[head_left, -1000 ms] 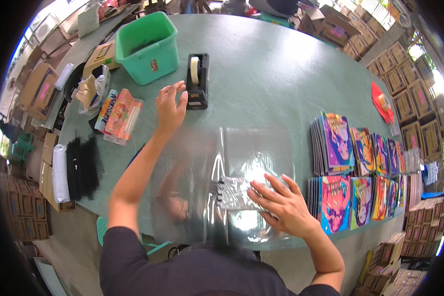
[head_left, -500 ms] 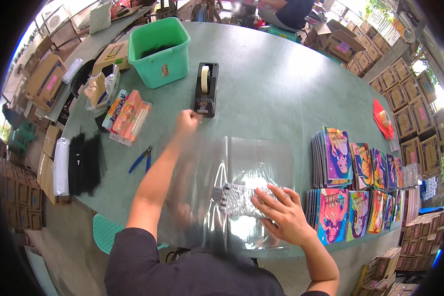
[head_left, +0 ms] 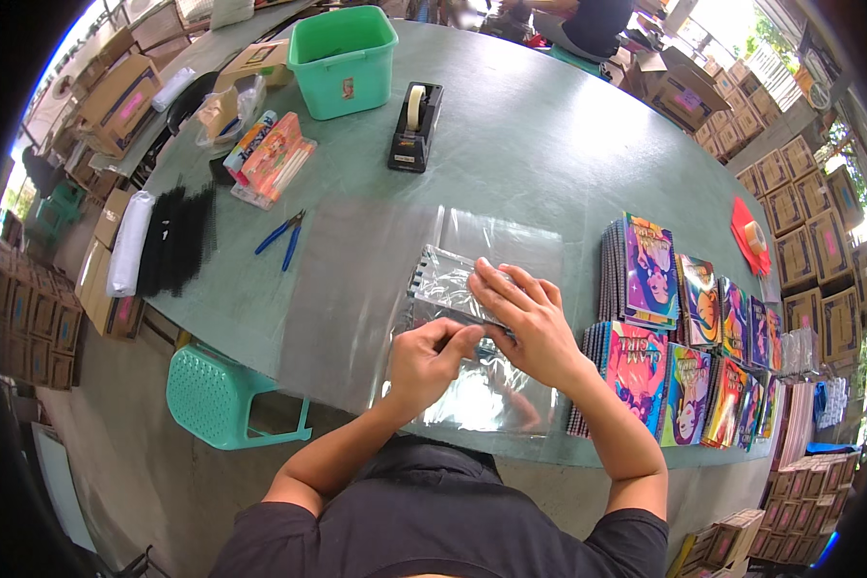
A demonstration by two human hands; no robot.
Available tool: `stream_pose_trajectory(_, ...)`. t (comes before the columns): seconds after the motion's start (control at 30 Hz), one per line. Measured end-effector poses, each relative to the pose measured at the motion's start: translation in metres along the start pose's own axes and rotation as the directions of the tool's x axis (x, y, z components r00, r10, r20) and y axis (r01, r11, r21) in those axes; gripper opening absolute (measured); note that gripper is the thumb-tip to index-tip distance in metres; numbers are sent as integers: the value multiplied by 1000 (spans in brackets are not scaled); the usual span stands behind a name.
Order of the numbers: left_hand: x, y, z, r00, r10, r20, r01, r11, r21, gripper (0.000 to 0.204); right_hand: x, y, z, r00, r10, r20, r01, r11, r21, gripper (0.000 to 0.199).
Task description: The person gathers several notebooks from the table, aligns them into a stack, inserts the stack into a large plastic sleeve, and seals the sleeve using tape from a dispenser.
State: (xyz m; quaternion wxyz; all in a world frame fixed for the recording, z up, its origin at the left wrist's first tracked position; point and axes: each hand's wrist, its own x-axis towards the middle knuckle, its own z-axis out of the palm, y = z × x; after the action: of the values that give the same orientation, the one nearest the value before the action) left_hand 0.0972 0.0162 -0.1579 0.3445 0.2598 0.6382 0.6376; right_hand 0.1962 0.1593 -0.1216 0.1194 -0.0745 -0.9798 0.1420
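A small bundle wrapped in clear plastic (head_left: pixel 445 275), with dark spiral-binding loops at its left edge, lies on the table in front of me. My right hand (head_left: pixel 532 323) rests flat across its right part, fingers stretched out. Close beside it, my left hand (head_left: pixel 432 358) is closed in a pinch at the bundle's near edge; whatever is between thumb and finger is too small to make out. Beneath both hands spreads a large clear plastic sheet (head_left: pixel 342 279). Beyond stands a black tape dispenser (head_left: pixel 414 130) with a pale roll.
Blue-handled pliers (head_left: pixel 284 236) lie left of the sheet. Stacks of colourful spiral notebooks (head_left: pixel 636 361) stand at the right. Farther off are a green bin (head_left: pixel 342 77), orange packs (head_left: pixel 275 159) and black mesh pieces (head_left: pixel 175 241). A green stool (head_left: pixel 223 395) stands by the table's near left edge.
My left hand has come back from the tape dispenser to the wrapped bundle, beside my right hand. The right hand still lies on the bundle. The whole view has shifted.
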Motion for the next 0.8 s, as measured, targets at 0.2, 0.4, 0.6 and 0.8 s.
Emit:
stream_pose_trajectory(0.2, 12, -49, 0, 907, 405, -116, -303, 818, 488, 22, 1, -4, -8, 996, -19, 86, 19, 1000, 1, 71)
stream_pose_trajectory(0.4, 34, -29, -87, 905, -42, 422, -203, 831, 518, 17, 10, -6, -3, 975, 217, -53, -205, 963, 173, 68)
stream_pose_trajectory(0.6, 214, 30, -112, 920, 382, -84, -309, 841, 445, 20, 10, -6, -5, 972, 225, -75, -219, 973, 74, 65)
stream_pose_trajectory(0.8, 377, -58, -122, 941, 94, -326, 109, 826, 553, 37, 11, -24, 10, 982, 185, -49, -191, 949, -251, 66)
